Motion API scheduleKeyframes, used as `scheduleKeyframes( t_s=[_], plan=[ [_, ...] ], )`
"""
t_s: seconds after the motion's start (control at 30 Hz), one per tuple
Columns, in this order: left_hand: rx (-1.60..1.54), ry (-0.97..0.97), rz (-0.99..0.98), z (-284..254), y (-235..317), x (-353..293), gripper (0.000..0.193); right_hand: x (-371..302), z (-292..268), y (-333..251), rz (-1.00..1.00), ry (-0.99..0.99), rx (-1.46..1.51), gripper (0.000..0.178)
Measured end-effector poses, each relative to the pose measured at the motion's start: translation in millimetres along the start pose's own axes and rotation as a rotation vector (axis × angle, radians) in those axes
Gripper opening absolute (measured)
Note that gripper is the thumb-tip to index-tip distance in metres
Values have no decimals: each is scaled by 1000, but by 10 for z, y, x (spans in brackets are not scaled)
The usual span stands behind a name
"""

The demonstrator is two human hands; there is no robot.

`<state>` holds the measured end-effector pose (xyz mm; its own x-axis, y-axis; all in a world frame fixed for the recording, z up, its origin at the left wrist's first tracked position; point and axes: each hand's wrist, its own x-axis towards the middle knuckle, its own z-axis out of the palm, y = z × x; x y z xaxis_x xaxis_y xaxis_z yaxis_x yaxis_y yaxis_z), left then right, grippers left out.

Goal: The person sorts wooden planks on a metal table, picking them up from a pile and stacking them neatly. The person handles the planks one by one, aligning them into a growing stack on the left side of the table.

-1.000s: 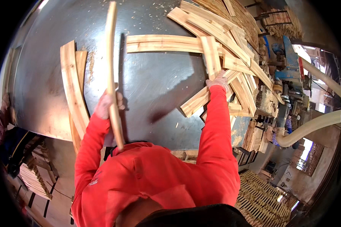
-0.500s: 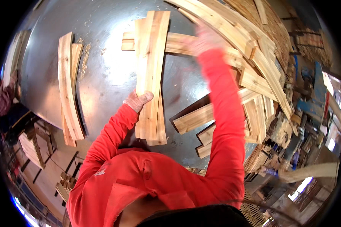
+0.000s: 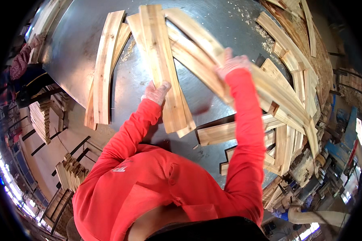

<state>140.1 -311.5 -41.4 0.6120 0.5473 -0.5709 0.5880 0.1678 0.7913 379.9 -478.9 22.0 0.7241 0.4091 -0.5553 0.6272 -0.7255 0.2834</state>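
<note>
My left hand (image 3: 157, 93), in a pale glove, grips the edge of a knotty wooden board (image 3: 159, 48), its thumb on top. A second board (image 3: 137, 32) lies crossed beneath that one. To the right, my gloved right hand (image 3: 233, 66) is closed on a long wooden board (image 3: 197, 32), which is smeared by motion. Under it another board (image 3: 189, 56) slants across the table, partly hidden. Left of my left hand, two boards (image 3: 107, 68) lie overlapped on the metal table (image 3: 78, 56).
A loose heap of boards (image 3: 285, 76) covers the table's right side, with shorter pieces (image 3: 219, 134) nearer me. Wood shavings (image 3: 265, 44) are scattered about. At the far left another person's hand (image 3: 37, 40) touches long pale boards (image 3: 48, 24). Stacked wood (image 3: 70, 172) stands below the table's left edge.
My right hand has come to a long board from the heap, and that board has shifted. My left hand keeps its board, now tilted. The whole view has turned, moving the left-hand boards rightward.
</note>
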Motion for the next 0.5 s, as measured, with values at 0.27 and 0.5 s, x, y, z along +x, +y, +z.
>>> scheduleKeyframes(
  t_s=[0.27, 0.5],
  plan=[
    [-23, 78, -31, -260, 382, 33, 48, -1005, 352, -1215, -230, 202, 782, 93],
    [103, -9, 150, -617, -172, 549, 32, -830, 571, -1327, 157, -124, 1039, 99]
  ],
)
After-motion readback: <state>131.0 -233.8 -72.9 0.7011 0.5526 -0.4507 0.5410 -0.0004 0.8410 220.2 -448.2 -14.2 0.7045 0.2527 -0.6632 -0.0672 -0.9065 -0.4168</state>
